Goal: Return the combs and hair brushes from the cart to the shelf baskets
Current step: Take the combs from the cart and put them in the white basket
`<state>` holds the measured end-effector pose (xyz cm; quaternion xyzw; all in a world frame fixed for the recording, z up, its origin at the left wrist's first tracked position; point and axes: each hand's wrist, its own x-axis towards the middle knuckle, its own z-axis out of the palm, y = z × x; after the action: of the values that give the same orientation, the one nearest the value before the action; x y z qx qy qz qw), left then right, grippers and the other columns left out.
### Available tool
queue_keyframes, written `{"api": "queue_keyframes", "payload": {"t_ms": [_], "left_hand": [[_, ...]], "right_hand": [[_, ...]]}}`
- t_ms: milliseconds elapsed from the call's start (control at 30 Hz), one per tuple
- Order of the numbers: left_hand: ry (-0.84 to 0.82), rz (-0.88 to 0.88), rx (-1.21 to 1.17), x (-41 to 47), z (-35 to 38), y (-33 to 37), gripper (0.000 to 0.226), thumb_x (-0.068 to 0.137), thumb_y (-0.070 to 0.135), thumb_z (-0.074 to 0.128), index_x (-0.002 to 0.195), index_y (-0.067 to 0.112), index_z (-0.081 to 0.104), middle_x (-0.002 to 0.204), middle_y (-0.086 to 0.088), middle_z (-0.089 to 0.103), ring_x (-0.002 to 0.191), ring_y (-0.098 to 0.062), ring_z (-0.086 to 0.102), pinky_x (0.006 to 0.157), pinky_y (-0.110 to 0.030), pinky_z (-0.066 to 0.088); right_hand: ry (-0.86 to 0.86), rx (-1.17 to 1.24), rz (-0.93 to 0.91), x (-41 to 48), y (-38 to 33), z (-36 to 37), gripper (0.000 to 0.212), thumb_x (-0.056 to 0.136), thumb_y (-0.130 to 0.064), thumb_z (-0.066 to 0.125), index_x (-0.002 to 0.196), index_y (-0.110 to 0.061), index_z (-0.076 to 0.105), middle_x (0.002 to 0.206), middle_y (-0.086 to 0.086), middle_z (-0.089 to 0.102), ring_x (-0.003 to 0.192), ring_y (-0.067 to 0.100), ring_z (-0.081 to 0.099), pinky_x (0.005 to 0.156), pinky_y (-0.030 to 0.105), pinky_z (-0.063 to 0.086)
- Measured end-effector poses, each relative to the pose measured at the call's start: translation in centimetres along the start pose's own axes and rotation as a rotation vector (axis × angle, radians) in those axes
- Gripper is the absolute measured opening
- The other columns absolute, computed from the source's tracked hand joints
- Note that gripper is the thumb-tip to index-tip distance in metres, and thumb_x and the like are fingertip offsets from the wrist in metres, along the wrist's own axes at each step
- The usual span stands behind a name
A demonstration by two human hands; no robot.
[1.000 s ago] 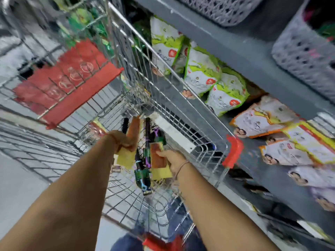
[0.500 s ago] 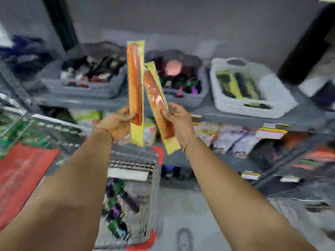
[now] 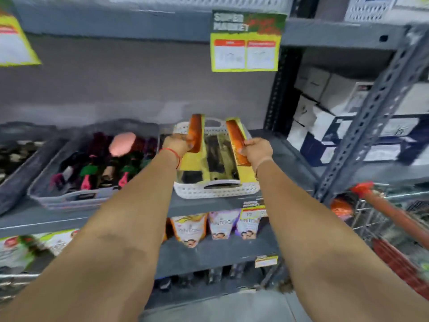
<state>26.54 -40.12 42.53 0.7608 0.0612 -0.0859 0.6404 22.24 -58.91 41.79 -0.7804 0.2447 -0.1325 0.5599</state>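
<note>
My left hand [image 3: 177, 144] grips an orange comb on a yellow card [image 3: 196, 132], held upright over the left side of a white basket [image 3: 216, 190] on the shelf. An identical orange comb [image 3: 236, 141] is in my right hand [image 3: 256, 152], tilted over the basket's right side. Inside the basket lie several black combs on yellow cards [image 3: 214, 159]. Both combs hang just above the basket, apart from each other.
A grey basket [image 3: 69, 197] of hair brushes stands left of the white one, another dark basket [image 3: 14, 159] further left. Pouches [image 3: 222, 225] fill the shelf below. The cart [image 3: 383, 219] with its red handle is at the right. A price sign [image 3: 246, 43] hangs above.
Both hands lifted the two combs out of the cart, raised them in front of the shelf, then moved right and forward over the white basket. The cart now sits at my right.
</note>
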Motion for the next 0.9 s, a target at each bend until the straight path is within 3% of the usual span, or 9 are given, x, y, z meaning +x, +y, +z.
{"api": "queue_keyframes", "payload": {"t_ms": [133,233,367,500,567,633,700,800,900], "left_hand": [[0.076,-0.034,0.231,2.7,2.6,-1.8,0.043,0.087,0.004,0.056,0.129,-0.005,0.052,0.136,-0.022,0.053,0.126,-0.033,0.052,0.085,-0.029,0.048],[0.085,-0.087,0.800,3.1,2.9,-2.8,0.044,0.088,0.021,0.057,0.126,-0.001,0.055,0.134,-0.019,0.056,0.124,-0.030,0.053,0.095,-0.031,0.044],[0.068,-0.034,1.042,2.6,3.0,-3.3,0.040,0.089,0.018,0.052,0.125,0.002,0.056,0.129,-0.018,0.059,0.120,-0.032,0.055,0.097,-0.033,0.044],[0.101,0.043,0.668,1.2,1.8,-2.5,0.040,0.088,0.017,0.054,0.126,0.004,0.057,0.133,-0.019,0.057,0.120,-0.031,0.055,0.100,-0.031,0.042],[0.066,0.095,0.303,-0.6,-1.0,-2.0,0.026,0.089,0.022,0.055,0.109,0.007,0.065,0.114,-0.017,0.067,0.100,-0.027,0.066,0.086,-0.030,0.051],[0.102,0.110,0.069,-3.2,-5.7,-2.3,0.025,0.092,0.036,0.048,0.079,0.017,0.060,0.075,-0.006,0.069,0.058,-0.012,0.066,0.058,-0.021,0.048],[0.203,0.116,-0.046,-6.0,-11.3,-3.4,0.036,0.094,0.042,0.040,0.071,0.020,0.057,0.048,0.004,0.066,0.035,-0.002,0.059,0.045,-0.014,0.045],[0.362,0.049,-0.168,-10.8,-19.8,-7.3,0.046,0.094,0.046,0.037,0.066,0.016,0.059,0.035,0.007,0.062,0.033,-0.003,0.058,0.040,-0.010,0.047],[0.535,-0.108,-0.175,-16.2,-27.8,-13.9,0.048,0.093,0.049,0.037,0.065,0.015,0.057,0.041,0.004,0.062,0.039,-0.010,0.057,0.043,-0.013,0.043]], "right_hand": [[-0.122,-0.144,0.018,3.9,2.0,0.4,0.030,0.082,0.002,0.061,0.110,-0.004,0.063,0.125,0.011,0.062,0.103,0.021,0.061,0.094,0.026,0.048],[-0.289,-0.512,-0.033,4.8,3.4,1.2,0.034,0.087,-0.005,0.052,0.120,-0.002,0.058,0.132,0.014,0.055,0.120,0.027,0.053,0.103,0.031,0.042],[-0.371,-0.780,-0.123,4.5,4.0,1.3,0.036,0.089,-0.006,0.042,0.120,-0.002,0.058,0.130,0.016,0.056,0.119,0.030,0.052,0.099,0.030,0.042],[-0.136,-0.463,-0.237,2.4,2.1,2.4,0.034,0.092,-0.022,0.040,0.113,-0.009,0.062,0.118,0.016,0.062,0.099,0.030,0.058,0.094,0.032,0.045],[-0.094,-0.244,-0.356,0.1,-0.3,4.7,0.029,0.089,-0.026,0.049,0.111,-0.013,0.062,0.116,0.014,0.064,0.105,0.030,0.059,0.098,0.034,0.045],[-0.212,-0.082,-0.464,-4.0,-3.2,8.6,0.025,0.086,-0.032,0.055,0.102,-0.015,0.064,0.104,0.014,0.069,0.098,0.029,0.062,0.090,0.035,0.048],[-0.391,0.075,-0.495,-9.2,-5.5,13.2,0.020,0.083,-0.038,0.057,0.086,-0.020,0.064,0.085,0.013,0.071,0.078,0.023,0.067,0.074,0.034,0.055],[-0.621,0.141,-0.508,-16.9,-5.7,20.7,0.023,0.079,-0.044,0.058,0.063,-0.029,0.053,0.056,0.002,0.061,0.042,0.005,0.056,0.044,0.020,0.046],[-0.896,-0.027,-0.492,-24.2,-3.0,28.2,0.025,0.080,-0.048,0.057,0.067,-0.027,0.052,0.060,0.001,0.057,0.054,0.016,0.057,0.057,0.039,0.051]]}}
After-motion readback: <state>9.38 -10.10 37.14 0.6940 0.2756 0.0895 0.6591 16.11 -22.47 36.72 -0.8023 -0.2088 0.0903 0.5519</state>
